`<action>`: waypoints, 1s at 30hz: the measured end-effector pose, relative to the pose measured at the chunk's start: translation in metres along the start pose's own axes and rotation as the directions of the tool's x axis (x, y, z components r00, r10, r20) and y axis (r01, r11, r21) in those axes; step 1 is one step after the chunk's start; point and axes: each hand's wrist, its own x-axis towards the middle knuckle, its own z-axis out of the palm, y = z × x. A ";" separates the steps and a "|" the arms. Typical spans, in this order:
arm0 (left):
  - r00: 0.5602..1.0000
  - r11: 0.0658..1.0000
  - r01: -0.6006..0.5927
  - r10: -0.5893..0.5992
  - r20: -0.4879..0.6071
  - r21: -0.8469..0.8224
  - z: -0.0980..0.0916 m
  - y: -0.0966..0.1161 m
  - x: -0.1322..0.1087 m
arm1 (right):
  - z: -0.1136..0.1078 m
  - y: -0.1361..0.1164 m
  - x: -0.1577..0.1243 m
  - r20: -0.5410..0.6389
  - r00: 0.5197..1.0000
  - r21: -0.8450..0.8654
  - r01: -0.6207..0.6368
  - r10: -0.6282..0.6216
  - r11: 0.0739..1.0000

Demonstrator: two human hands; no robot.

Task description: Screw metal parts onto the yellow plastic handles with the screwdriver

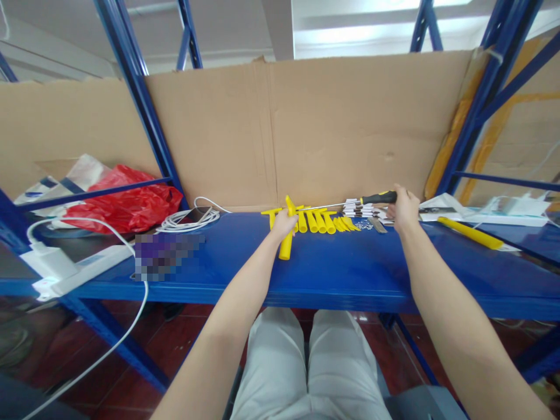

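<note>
While your left hand (284, 224) clenches the yellow tube (286, 248) on the shelf (350, 274), spare tubes (324, 222) lie just right of that grip. Your right hand (405, 210) grasps the screwdriver (378, 198), tip at the tube: likely fastening, which calls for steady alignment.

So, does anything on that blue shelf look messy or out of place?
Mostly tidy. A white power strip sits right at the shelf's front edge on the left, its cable drooping towards the floor. Tiny screws lie loose beside the row of yellow tubes, near the right hand holding the screwdriver.
</note>
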 end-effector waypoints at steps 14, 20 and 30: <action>1.000 1.000 -0.007 0.007 -0.002 0.018 -0.001 0.003 -0.003 | -0.003 0.006 0.009 0.035 0.999 -0.018 -0.011 0.012 1.000; 1.000 1.000 -0.009 0.009 -0.005 0.016 -0.001 0.002 -0.002 | -0.002 0.010 0.014 0.085 0.996 0.006 0.016 -0.016 1.000; 1.000 1.000 -0.014 0.014 -0.005 0.020 0.001 -0.005 0.004 | -0.001 0.013 0.019 0.075 0.997 0.062 -0.029 0.024 0.998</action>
